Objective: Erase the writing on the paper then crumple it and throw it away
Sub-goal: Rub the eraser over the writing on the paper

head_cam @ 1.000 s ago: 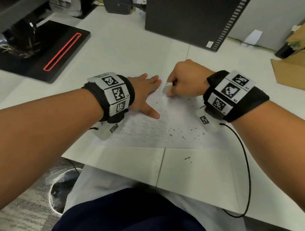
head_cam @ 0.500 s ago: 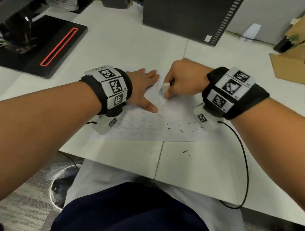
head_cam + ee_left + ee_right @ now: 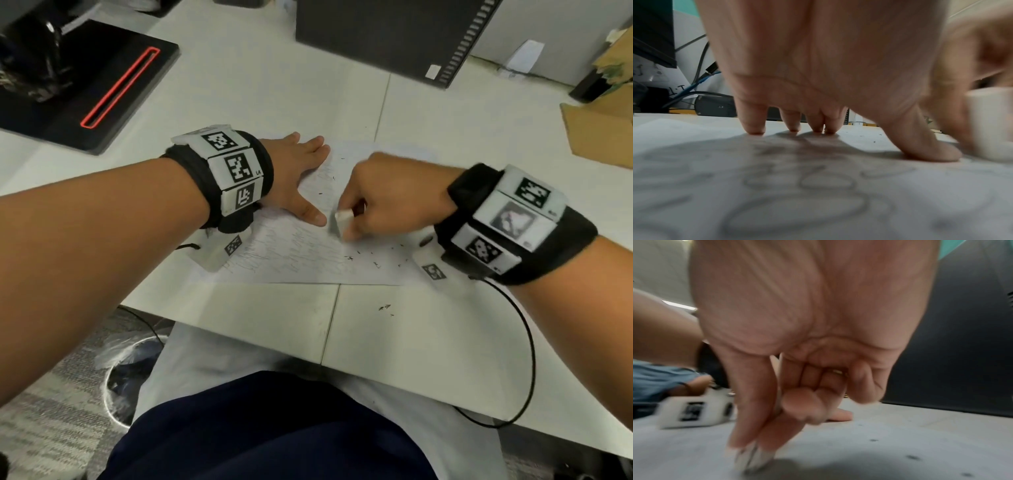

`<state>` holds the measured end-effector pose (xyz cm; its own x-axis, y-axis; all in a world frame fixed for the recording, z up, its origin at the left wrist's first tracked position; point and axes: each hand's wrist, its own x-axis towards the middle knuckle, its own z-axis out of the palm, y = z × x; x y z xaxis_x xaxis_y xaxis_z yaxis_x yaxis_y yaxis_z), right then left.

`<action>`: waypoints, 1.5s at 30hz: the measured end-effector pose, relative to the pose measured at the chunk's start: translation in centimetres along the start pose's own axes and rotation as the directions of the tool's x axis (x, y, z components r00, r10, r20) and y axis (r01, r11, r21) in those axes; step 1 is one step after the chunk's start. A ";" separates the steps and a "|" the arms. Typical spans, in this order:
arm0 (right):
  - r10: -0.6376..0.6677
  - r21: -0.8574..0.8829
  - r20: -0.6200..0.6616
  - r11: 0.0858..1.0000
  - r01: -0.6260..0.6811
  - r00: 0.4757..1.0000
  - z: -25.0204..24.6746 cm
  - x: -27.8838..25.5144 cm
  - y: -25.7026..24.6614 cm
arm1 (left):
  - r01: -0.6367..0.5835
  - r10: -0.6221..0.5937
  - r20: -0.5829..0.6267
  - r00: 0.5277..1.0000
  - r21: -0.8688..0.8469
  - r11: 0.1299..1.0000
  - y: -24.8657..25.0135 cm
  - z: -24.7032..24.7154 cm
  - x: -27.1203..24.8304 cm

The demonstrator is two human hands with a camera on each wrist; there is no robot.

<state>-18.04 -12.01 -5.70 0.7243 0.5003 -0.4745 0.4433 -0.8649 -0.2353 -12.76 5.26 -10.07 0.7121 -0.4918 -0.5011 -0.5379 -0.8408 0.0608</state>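
A white sheet of paper (image 3: 308, 253) with faint pencil writing lies on the desk, strewn with dark eraser crumbs. My left hand (image 3: 301, 178) lies flat on its upper left part, fingers straight, thumb out; the fingertips (image 3: 754, 128) press the paper (image 3: 818, 194). My right hand (image 3: 383, 202) pinches a white eraser (image 3: 342, 222) and holds it against the paper just right of my left thumb. In the right wrist view the eraser (image 3: 752, 457) shows below the pinching fingertips, blurred. It also shows at the right edge of the left wrist view, the eraser (image 3: 990, 125) standing on the sheet.
A black computer case (image 3: 387, 34) stands at the back. A black stand with a red slot (image 3: 113, 89) is at the back left, cardboard (image 3: 603, 133) at the right. A bin with a plastic liner (image 3: 133, 373) sits on the floor at the lower left. A cable (image 3: 527, 342) hangs from my right wrist.
My right hand has drawn the eraser down and toward me, from the top of the sheet to beside my left thumb. The left hand stays flat on the paper.
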 end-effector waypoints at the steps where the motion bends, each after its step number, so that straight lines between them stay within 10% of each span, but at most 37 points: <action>1: 0.029 0.007 -0.068 1.000 -0.028 0.997 -0.4 0.5 0.4 | 0.003 -0.003 -0.003 1.000 0.000 1.000 0.0 0.0 0.0; 5: 0.070 0.006 -0.181 0.997 -0.071 0.981 -0.1 1.0 1.1 | 0.016 -0.016 -0.004 1.000 0.001 1.000 -0.1 -0.1 0.0; 15: -0.097 0.165 0.063 0.983 0.085 0.993 2.3 -3.5 -0.6 | 0.008 -0.008 0.013 1.000 0.002 1.000 -0.3 0.0 0.3; 20: 0.003 0.122 -0.138 0.992 0.014 0.990 0.6 -0.8 0.7 | 0.013 -0.013 0.008 1.000 -0.015 1.000 -0.1 -0.1 0.1; 28: -0.057 0.110 0.094 0.993 0.046 0.994 1.9 -3.0 -0.2 | 0.014 -0.014 0.011 1.000 -0.005 1.000 -0.2 0.0 0.4; 34: 0.051 0.155 -0.188 0.988 -0.022 0.981 0.3 0.3 1.2 | 0.014 -0.014 0.007 1.000 -0.001 1.000 -0.1 -0.3 0.3; 45: -0.021 0.230 0.101 0.973 -0.003 0.995 1.7 -2.3 0.2 | 0.002 -0.001 0.031 1.000 -0.014 1.000 -0.2 -0.4 0.2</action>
<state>-20.49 -13.35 -6.10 0.6581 0.5114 -0.5526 0.3077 -0.8525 -0.4225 -12.32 5.18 -9.82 0.6984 -0.4835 -0.5278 -0.5305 -0.8446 0.0717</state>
